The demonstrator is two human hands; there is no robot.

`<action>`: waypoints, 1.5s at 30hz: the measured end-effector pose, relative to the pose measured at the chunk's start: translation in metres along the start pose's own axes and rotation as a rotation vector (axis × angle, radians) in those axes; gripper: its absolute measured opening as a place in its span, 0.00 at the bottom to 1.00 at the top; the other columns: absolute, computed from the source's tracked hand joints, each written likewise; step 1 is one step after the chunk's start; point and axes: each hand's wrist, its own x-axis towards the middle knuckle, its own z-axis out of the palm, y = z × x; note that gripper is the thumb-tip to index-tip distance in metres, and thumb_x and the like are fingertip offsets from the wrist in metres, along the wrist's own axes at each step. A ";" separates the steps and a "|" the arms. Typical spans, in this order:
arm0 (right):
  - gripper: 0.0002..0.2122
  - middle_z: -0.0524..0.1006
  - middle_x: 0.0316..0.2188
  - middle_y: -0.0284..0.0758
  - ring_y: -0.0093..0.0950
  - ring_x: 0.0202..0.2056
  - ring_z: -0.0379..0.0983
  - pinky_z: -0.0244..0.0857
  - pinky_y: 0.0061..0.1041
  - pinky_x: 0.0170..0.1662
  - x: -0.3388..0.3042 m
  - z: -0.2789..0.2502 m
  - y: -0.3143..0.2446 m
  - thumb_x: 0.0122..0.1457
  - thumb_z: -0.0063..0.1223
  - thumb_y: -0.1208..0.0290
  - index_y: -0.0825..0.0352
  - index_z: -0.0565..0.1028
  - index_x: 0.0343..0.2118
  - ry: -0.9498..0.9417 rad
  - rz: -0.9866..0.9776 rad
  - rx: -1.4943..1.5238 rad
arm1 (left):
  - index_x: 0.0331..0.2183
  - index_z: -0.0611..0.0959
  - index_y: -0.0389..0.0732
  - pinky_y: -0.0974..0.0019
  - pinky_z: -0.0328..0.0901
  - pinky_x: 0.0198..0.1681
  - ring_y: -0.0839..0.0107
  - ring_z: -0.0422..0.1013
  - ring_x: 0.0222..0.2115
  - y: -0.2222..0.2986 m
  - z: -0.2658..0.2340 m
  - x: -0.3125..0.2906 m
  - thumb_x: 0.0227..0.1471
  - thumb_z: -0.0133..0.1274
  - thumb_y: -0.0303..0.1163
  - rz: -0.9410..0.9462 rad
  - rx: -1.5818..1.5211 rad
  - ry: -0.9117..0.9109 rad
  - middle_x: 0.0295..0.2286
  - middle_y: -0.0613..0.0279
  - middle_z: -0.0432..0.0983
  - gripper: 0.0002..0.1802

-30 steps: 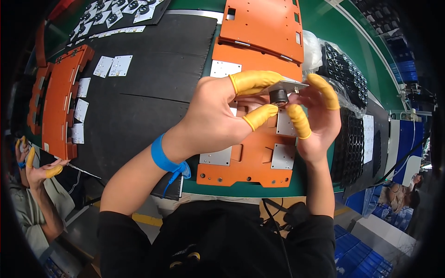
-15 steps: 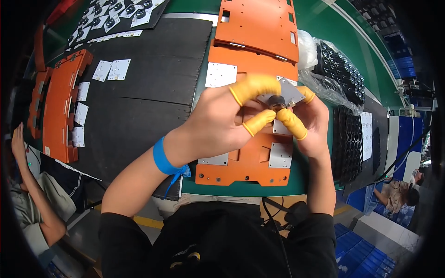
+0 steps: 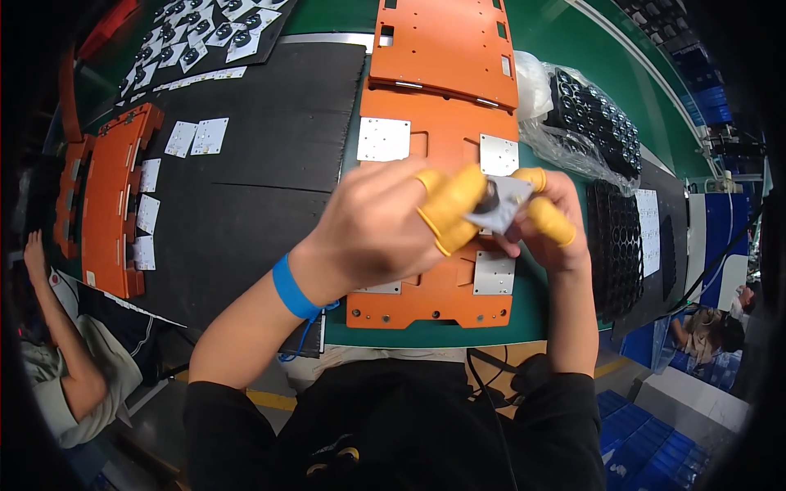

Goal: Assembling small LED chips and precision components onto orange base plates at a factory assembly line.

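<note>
Over the flat, slotted orange panel (image 3: pixel 434 309), a roughly square grey metal plate (image 3: pixel 501 217) with a black round part (image 3: pixel 491 196) tilts between the left hand (image 3: pixel 377 217) and right hand (image 3: pixel 563 229). Left fingers, yellow-covered and bunched, clamp its left side; right fingers curl apart at its right corner (blur hides contact).

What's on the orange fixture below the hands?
The orange fixture bears pale plates at upper left, upper right and lower right; a strip of another shows at lower left. The left hand and right hand cover part of its middle, so anything there is hidden.
</note>
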 end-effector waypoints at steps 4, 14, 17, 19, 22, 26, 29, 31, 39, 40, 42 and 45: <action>0.15 0.70 0.17 0.35 0.22 0.15 0.64 0.58 0.19 0.22 0.005 -0.009 -0.001 0.60 0.52 0.62 0.74 0.75 0.33 -0.031 -0.109 -0.085 | 0.30 0.80 0.33 0.72 0.61 0.16 0.73 0.66 0.11 -0.008 -0.006 0.012 0.40 0.62 0.26 -0.358 -0.002 0.235 0.13 0.62 0.68 0.12; 0.10 0.73 0.21 0.34 0.21 0.20 0.68 0.62 0.19 0.25 0.004 -0.006 -0.002 0.57 0.53 0.70 0.73 0.76 0.36 0.007 -0.060 -0.123 | 0.26 0.80 0.23 0.64 0.66 0.22 0.62 0.73 0.16 -0.053 -0.036 0.012 0.41 0.57 0.35 -0.944 0.135 -0.111 0.14 0.46 0.73 0.19; 0.10 0.74 0.22 0.34 0.20 0.21 0.70 0.63 0.19 0.26 0.006 -0.006 -0.002 0.56 0.54 0.71 0.73 0.77 0.36 -0.018 -0.025 -0.168 | 0.26 0.80 0.23 0.65 0.66 0.22 0.64 0.73 0.16 -0.046 -0.043 0.017 0.42 0.56 0.33 -1.019 0.077 -0.193 0.13 0.48 0.73 0.18; 0.10 0.74 0.23 0.33 0.20 0.22 0.70 0.63 0.19 0.26 0.007 -0.006 -0.002 0.56 0.55 0.70 0.73 0.77 0.36 -0.025 -0.030 -0.185 | 0.25 0.81 0.23 0.67 0.65 0.20 0.68 0.72 0.14 -0.045 -0.046 0.020 0.43 0.56 0.32 -1.131 -0.055 -0.210 0.12 0.51 0.73 0.17; 0.11 0.75 0.23 0.33 0.20 0.22 0.69 0.64 0.18 0.27 0.005 -0.006 -0.003 0.56 0.55 0.70 0.72 0.77 0.36 -0.027 -0.026 -0.191 | 0.25 0.81 0.24 0.70 0.64 0.19 0.72 0.71 0.13 -0.046 -0.047 0.019 0.43 0.56 0.32 -1.161 -0.104 -0.227 0.12 0.55 0.72 0.16; 0.11 0.75 0.23 0.33 0.19 0.22 0.69 0.64 0.18 0.28 0.005 -0.005 -0.002 0.56 0.55 0.70 0.72 0.77 0.37 -0.014 -0.031 -0.186 | 0.26 0.81 0.24 0.70 0.62 0.18 0.72 0.70 0.13 -0.048 -0.041 0.017 0.43 0.55 0.31 -1.017 0.000 -0.141 0.11 0.56 0.72 0.16; 0.11 0.75 0.24 0.33 0.19 0.23 0.69 0.63 0.18 0.28 0.006 -0.005 -0.002 0.56 0.55 0.70 0.73 0.77 0.37 -0.020 -0.036 -0.202 | 0.27 0.81 0.24 0.70 0.62 0.18 0.73 0.70 0.13 -0.049 -0.041 0.016 0.43 0.55 0.32 -1.069 -0.026 -0.131 0.11 0.57 0.72 0.16; 0.11 0.75 0.24 0.33 0.19 0.23 0.69 0.63 0.18 0.28 0.006 -0.005 -0.002 0.56 0.56 0.70 0.72 0.77 0.37 -0.019 -0.034 -0.203 | 0.27 0.81 0.23 0.69 0.62 0.18 0.74 0.69 0.13 -0.051 -0.042 0.017 0.43 0.56 0.31 -1.120 -0.094 -0.155 0.11 0.57 0.71 0.16; 0.11 0.75 0.24 0.33 0.20 0.23 0.70 0.64 0.18 0.28 0.007 -0.006 -0.001 0.56 0.56 0.70 0.72 0.77 0.37 -0.011 -0.036 -0.199 | 0.26 0.80 0.26 0.74 0.54 0.13 0.80 0.62 0.10 -0.049 -0.043 0.016 0.46 0.57 0.34 -1.088 -0.231 -0.040 0.11 0.63 0.69 0.16; 0.10 0.75 0.24 0.33 0.20 0.23 0.70 0.64 0.19 0.27 0.007 -0.007 0.001 0.56 0.55 0.71 0.72 0.77 0.37 -0.001 -0.051 -0.176 | 0.27 0.80 0.27 0.76 0.52 0.13 0.82 0.61 0.09 -0.048 -0.042 0.015 0.47 0.57 0.34 -1.072 -0.285 -0.001 0.10 0.64 0.68 0.16; 0.10 0.75 0.24 0.33 0.20 0.23 0.70 0.64 0.20 0.27 0.006 -0.007 0.002 0.56 0.55 0.71 0.72 0.77 0.37 0.008 -0.066 -0.152 | 0.28 0.80 0.26 0.77 0.52 0.13 0.83 0.60 0.10 -0.046 -0.041 0.015 0.48 0.57 0.35 -1.052 -0.294 0.022 0.11 0.65 0.68 0.17; 0.08 0.75 0.27 0.34 0.21 0.23 0.69 0.64 0.21 0.26 0.005 -0.009 0.001 0.58 0.53 0.74 0.74 0.76 0.36 0.058 -0.150 -0.082 | 0.31 0.79 0.26 0.78 0.53 0.13 0.84 0.60 0.10 -0.047 -0.037 0.014 0.48 0.57 0.35 -1.032 -0.310 0.126 0.12 0.66 0.69 0.17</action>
